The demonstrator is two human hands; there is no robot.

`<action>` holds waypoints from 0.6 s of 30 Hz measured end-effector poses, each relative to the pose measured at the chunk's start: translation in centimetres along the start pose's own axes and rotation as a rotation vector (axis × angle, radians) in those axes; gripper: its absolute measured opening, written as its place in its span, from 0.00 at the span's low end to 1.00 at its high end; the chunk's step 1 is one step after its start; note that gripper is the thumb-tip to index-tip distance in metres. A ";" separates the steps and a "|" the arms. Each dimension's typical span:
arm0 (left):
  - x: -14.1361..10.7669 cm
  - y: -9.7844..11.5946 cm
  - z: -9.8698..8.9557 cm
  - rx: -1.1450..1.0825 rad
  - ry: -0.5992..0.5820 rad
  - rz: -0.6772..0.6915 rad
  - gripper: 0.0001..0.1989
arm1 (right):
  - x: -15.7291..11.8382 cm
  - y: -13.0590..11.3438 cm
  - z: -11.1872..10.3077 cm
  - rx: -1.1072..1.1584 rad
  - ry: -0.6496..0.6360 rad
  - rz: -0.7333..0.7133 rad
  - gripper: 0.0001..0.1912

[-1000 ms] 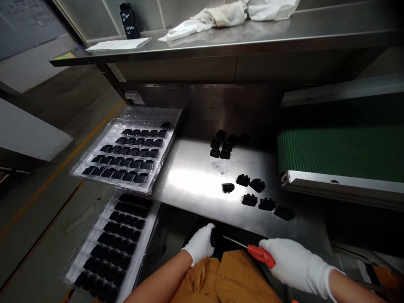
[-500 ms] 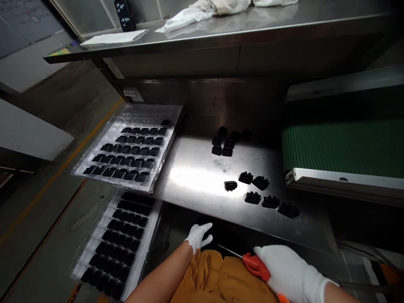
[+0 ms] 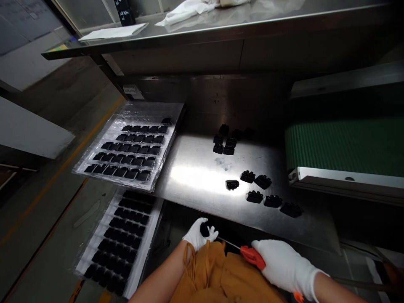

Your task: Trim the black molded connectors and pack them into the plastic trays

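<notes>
My left hand [image 3: 197, 236], in a white glove, is low in the middle, below the table's front edge. Its fingers and thumb curl round a black plastic part [image 3: 205, 229], whose outline blends into the dark behind it. My right hand [image 3: 284, 264], also gloved, grips a red air blow gun [image 3: 252, 256]. The gun's thin metal nozzle [image 3: 229, 243] points left at the left hand. More black parts [image 3: 254, 196] lie loose on the steel table [image 3: 195, 176], and another group [image 3: 224, 143] sits farther back.
At the left, a plastic-wrapped tray [image 3: 110, 122] carries rows of black pieces; a lower tray [image 3: 91, 244] holds more. A green conveyor belt [image 3: 344, 147] stands at the right. Across the back runs a steel shelf [image 3: 195, 33] with a white cloth [image 3: 186, 11] and paper [image 3: 113, 32].
My left hand has turned, and its fingers have curled in round the black part. The blow gun has shifted slightly left, its nozzle closer to that hand. The view has shifted slightly.
</notes>
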State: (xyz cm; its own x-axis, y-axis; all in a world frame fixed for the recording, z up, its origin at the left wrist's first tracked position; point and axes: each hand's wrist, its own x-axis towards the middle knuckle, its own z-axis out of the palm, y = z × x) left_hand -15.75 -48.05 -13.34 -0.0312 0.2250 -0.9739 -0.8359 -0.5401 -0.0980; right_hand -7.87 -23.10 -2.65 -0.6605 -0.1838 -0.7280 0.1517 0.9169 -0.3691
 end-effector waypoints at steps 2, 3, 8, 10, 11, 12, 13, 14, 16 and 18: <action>-0.5 -0.1 -0.2 -0.018 -0.043 0.000 0.12 | 0.0 0.2 0.0 -0.013 -0.005 -0.032 0.05; -0.9 -0.2 -0.3 -0.019 -0.075 0.008 0.11 | -0.1 0.3 0.0 -0.006 -0.014 -0.049 0.05; -3.1 -0.1 -1.1 0.026 -0.295 0.079 0.11 | -0.5 0.3 -0.3 0.060 -0.031 -0.089 0.04; -3.9 0.0 -1.6 0.039 -0.354 0.103 0.12 | -0.7 0.2 -0.4 0.081 -0.030 -0.100 0.05; -4.3 0.0 -1.8 0.043 -0.382 0.116 0.13 | -0.8 0.2 -0.5 0.090 -0.033 -0.100 0.05; -4.5 0.1 -2.1 0.045 -0.411 0.130 0.13 | -0.9 0.2 -0.6 0.093 -0.033 -0.099 0.05; -4.8 0.1 -2.2 0.046 -0.440 0.142 0.13 | -0.9 0.2 -0.7 0.091 -0.033 -0.096 0.05; -5.0 0.2 -2.4 0.043 -0.465 0.152 0.13 | -1.0 0.2 -0.9 0.090 -0.033 -0.093 0.05; -5.5 0.2 -2.4 0.027 -0.499 0.164 0.12 | -1.3 0.1 -1.4 0.105 -0.050 -0.096 0.05; -6.4 0.3 -2.1 0.002 -0.514 0.179 0.10 | -1.5 -0.1 -2.1 0.132 -0.083 -0.117 0.05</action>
State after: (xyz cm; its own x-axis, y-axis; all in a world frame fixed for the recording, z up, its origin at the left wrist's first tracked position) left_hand -14.69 -51.38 -7.54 -0.4370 0.4973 -0.7495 -0.7939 -0.6049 0.0615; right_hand -8.45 -22.14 -0.34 -0.6174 -0.3199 -0.7187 0.1761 0.8342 -0.5226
